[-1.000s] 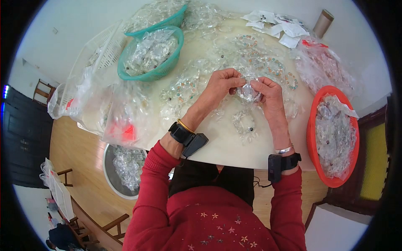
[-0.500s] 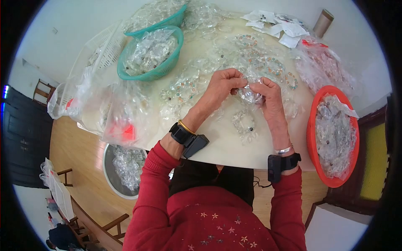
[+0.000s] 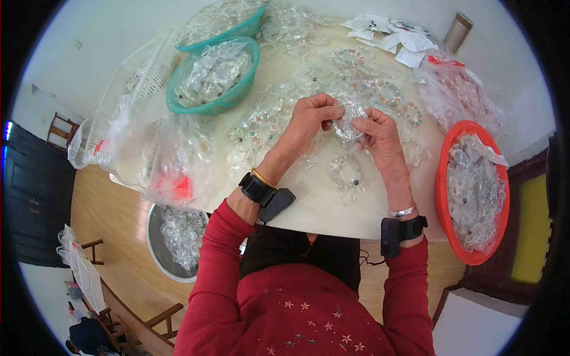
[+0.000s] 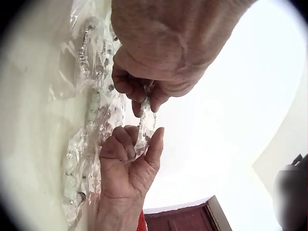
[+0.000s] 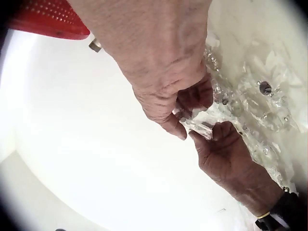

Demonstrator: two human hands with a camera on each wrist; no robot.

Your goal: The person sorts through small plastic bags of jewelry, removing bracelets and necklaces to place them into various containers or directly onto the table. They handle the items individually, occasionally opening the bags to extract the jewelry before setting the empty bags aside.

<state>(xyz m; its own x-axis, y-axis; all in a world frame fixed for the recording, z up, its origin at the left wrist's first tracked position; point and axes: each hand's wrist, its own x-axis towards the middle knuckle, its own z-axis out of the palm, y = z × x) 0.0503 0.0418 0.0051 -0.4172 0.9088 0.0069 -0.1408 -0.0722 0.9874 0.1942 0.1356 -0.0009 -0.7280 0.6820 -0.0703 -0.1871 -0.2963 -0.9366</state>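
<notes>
Both hands are raised over the table around one clear plastic packet [image 3: 346, 127]. The left hand [image 3: 311, 123] pinches the packet's left edge between thumb and fingers. At its right side is the right hand [image 3: 382, 137], fingers curled round the edge and thumb toward the packet. In the left wrist view the packet [image 4: 145, 120] hangs thin and edge-on from the left hand [image 4: 159, 53], with the right hand [image 4: 127, 166] beneath. The right wrist view has the packet [image 5: 199, 126] between the right hand [image 5: 163, 77] and the left hand [image 5: 231, 159]. A bagged bracelet [image 3: 344, 172] lies just below them.
Bagged bracelets [image 3: 261, 127] spread across the table. A green basket [image 3: 217, 107] of packets stands at the left, a red basket [image 3: 442, 196] at the right edge. Plastic bags [image 3: 178, 172] lie at the left, white packets [image 3: 415, 41] and a brown cylinder [image 3: 458, 33] at the back right.
The packet between the hands has changed shape and now extends higher. The left hand has shifted slightly left, and the right thumb and fingers look less tightly closed.
</notes>
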